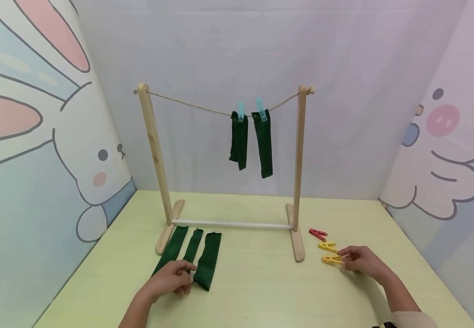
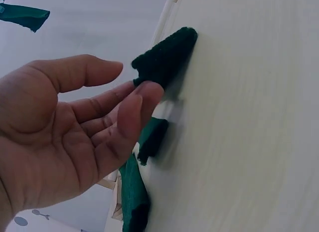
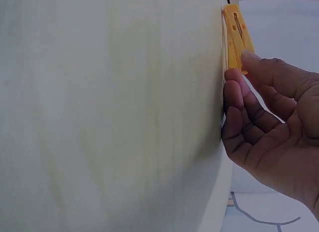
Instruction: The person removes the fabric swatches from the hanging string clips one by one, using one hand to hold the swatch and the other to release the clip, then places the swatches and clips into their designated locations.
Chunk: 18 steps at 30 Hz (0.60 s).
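Observation:
Three dark green cloth strips lie side by side on the table: a left strip, a narrow middle strip and a right strip. My left hand hovers at their near ends, thumb apart from the loosely bent fingers. In the left wrist view its fingertips are close to the right strip's end; whether they touch it I cannot tell. My right hand pinches the end of the nearer yellow clothespin between thumb and fingers, low over the tabletop. The same clothespin shows in the right wrist view.
Another yellow clothespin and a red clothespin lie just beyond. Behind stands a wooden frame with a rope. Two green cloths hang from it under light blue clothespins. Printed walls enclose the table.

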Tool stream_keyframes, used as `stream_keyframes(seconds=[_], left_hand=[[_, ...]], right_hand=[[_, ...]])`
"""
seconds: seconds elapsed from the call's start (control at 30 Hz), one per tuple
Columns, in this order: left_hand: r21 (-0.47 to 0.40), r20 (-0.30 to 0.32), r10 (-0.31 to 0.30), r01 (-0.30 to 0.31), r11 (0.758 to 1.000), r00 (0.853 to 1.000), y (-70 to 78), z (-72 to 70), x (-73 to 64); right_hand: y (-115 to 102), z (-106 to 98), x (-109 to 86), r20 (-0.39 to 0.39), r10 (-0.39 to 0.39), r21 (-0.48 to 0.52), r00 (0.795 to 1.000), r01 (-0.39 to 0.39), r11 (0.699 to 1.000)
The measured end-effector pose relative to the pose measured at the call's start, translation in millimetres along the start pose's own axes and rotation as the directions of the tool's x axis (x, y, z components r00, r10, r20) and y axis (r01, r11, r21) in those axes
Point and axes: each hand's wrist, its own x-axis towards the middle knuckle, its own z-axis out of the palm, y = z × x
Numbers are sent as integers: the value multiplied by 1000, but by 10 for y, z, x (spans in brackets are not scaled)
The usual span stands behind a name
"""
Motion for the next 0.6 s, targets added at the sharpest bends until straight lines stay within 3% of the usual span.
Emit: stream_keyframes(seconds=[0.37,0.6], left_hand=[[-39,37,76,-75,996,996,116,-28,14],[-62,1,119,-119,991,993,215,34,65]], right_hand=[[-35,25,28,-1,9,8,1000,-9,1000],[-201,30,8,-50,-19,-41,999,17,999]])
